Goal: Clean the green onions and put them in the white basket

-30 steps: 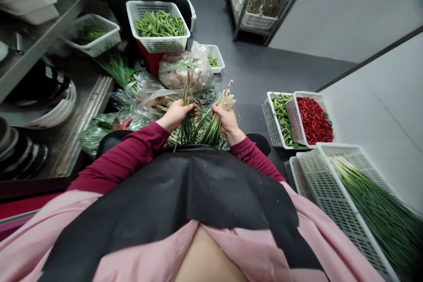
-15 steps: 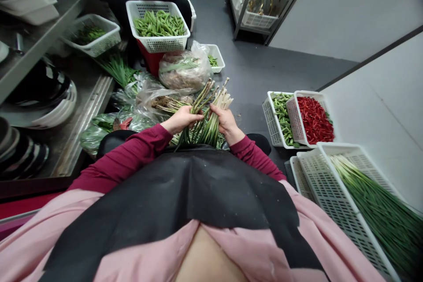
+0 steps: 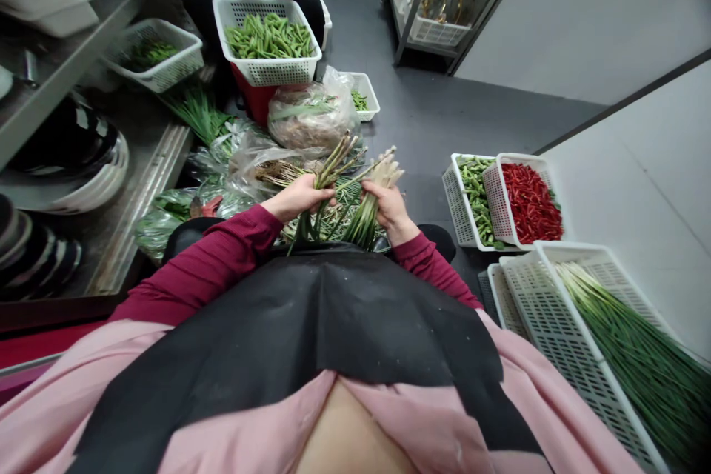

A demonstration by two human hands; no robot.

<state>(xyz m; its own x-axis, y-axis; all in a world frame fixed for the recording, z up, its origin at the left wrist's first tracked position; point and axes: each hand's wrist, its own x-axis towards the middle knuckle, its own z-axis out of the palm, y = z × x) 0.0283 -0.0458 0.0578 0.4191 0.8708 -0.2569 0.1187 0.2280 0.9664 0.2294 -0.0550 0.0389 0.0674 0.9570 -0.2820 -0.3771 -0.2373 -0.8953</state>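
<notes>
My left hand (image 3: 300,197) is closed around a bunch of spring onions (image 3: 335,163) with brownish, untrimmed-looking stem ends pointing up and away. In my right hand (image 3: 392,210) is a second bunch, the pale spring onions (image 3: 384,172), whose white ends stick up past my fingers. One thin stalk reaches across from the left bunch to the right one. Green leaves of both bunches hang down toward my black apron (image 3: 316,304). Beyond my hands, more spring onions with brown roots (image 3: 275,172) lie in an opened plastic bag. Loose scraps of greens (image 3: 333,221) lie below.
Ahead, a white basket of green peppers (image 3: 269,37) rests on a red bucket (image 3: 254,92), before a co-worker holding something green. At right stand baskets of red chillies (image 3: 530,204), green peppers (image 3: 478,200) and long spring onions (image 3: 627,333). A metal shelf (image 3: 72,74) borders the left.
My hands have moved slightly apart, and the two bunches now separate, with one stalk slanting between them. The co-worker's hands have also drawn apart.
</notes>
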